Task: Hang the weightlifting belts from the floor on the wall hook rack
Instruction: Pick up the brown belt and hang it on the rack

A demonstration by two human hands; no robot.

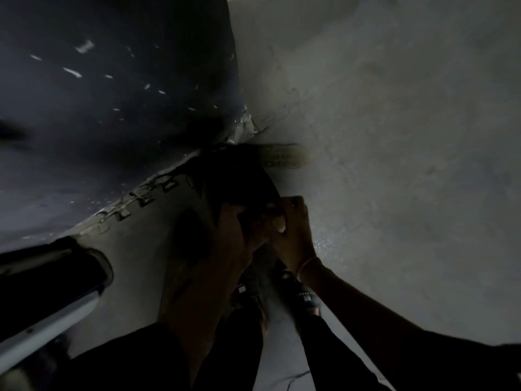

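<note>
The head view is dim and blurred. A dark weightlifting belt [236,179] hangs in front of me, its wide black part spread above my hands and a narrower strap trailing down toward my feet. A pale tongue-shaped end [284,156] sticks out to the right of it against the light wall. My left hand [228,230] grips the belt's lower left part. My right hand [293,221] closes on its lower right edge, a thin band on that wrist. No hook rack is visible.
A dark blue-black wall panel [112,94] with white scuffs fills the upper left. A pale grey wall [394,136] covers the right. A black and white machine part [50,283] juts in at the lower left. My sandalled feet [304,297] stand below on the floor.
</note>
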